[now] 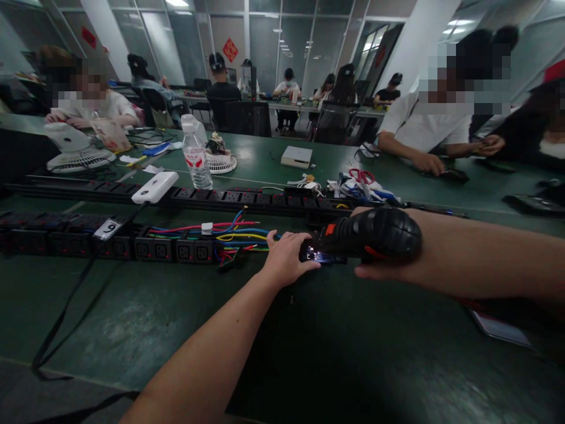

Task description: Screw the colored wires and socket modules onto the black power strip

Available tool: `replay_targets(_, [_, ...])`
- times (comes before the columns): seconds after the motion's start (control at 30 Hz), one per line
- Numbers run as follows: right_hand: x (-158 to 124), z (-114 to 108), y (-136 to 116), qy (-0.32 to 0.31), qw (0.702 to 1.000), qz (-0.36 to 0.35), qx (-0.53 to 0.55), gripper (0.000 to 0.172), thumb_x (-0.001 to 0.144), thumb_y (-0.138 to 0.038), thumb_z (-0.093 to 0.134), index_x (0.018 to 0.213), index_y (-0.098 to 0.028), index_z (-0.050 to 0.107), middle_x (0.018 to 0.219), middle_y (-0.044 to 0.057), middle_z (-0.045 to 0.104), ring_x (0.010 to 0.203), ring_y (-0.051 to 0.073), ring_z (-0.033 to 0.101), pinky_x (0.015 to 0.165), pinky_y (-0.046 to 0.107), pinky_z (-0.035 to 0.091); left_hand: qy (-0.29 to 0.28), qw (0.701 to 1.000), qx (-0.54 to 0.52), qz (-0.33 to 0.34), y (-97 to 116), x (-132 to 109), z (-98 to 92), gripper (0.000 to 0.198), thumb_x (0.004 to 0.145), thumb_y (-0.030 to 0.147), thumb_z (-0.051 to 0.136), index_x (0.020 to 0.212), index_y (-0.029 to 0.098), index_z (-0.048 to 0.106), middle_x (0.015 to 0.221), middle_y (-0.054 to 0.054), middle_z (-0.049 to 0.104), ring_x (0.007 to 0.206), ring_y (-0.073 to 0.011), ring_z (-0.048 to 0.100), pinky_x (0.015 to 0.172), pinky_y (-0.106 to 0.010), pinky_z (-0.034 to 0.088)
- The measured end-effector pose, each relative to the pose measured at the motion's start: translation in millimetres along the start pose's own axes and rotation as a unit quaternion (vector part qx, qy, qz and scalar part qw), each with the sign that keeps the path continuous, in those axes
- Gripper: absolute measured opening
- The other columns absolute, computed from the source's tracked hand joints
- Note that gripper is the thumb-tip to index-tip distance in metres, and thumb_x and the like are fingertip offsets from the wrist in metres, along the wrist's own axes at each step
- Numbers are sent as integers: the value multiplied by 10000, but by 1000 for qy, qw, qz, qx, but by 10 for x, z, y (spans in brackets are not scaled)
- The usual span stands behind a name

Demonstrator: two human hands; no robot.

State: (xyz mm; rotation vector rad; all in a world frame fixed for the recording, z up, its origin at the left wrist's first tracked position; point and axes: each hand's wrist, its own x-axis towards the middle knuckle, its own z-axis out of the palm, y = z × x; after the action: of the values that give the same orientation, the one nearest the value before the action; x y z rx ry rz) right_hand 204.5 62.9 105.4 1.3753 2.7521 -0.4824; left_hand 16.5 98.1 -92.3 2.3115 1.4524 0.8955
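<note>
My left hand (288, 257) rests on the end of a black power strip, thumb and fingers spread around a small lit part (324, 256) by the wire ends. What lies under its fingers is mostly hidden. My right hand (379, 272) is wrapped round a black cordless power screwdriver (375, 231) with orange marks, its front end pointing left at the lit part. The bit is out of sight. Red, blue and yellow wires (233, 237) run from the socket row (170, 250) toward my left hand.
A second socket strip (247, 199) lies behind, with a white box (155, 187) on it. Beyond are a water bottle (196, 156), a fan part (220, 162), red-handled scissors (362, 175) and a grey box (296, 156). A black strap (66, 306) trails at left. Co-workers sit across the table.
</note>
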Motion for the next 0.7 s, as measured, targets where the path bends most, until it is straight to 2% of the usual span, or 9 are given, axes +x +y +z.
replay_targets(0.27, [4, -7, -21, -25, 1000, 7, 6, 404, 793, -390, 659, 1187, -390, 571, 1157, -86, 627, 1057, 202, 574, 1005, 418, 434, -1, 1000, 1, 3, 3, -9, 2, 563, 736, 529, 727, 1186, 238, 556, 1177, -70, 639, 1146, -281, 523, 1099, -563, 87])
replay_targets(0.53, [-5, 2, -58, -30, 999, 14, 1, 324, 781, -363, 665, 1098, -373, 599, 1054, -71, 652, 959, 202, 607, 922, 403, 482, 1, 1000, 5, 3, 0, -7, 13, 554, 731, 520, 735, 1182, 249, 562, 1171, -58, 642, 1149, -273, 525, 1101, -554, 100])
replay_targets(0.7, [2, 11, -83, -19, 1000, 16, -11, 407, 758, -340, 688, 1153, -378, 600, 1091, -57, 653, 1005, 222, 598, 955, 427, 461, -1, 1000, 12, -4, -10, 0, 19, 582, 722, 537, 735, 1195, 250, 555, 1146, -56, 647, 1132, -270, 537, 1096, -546, 121])
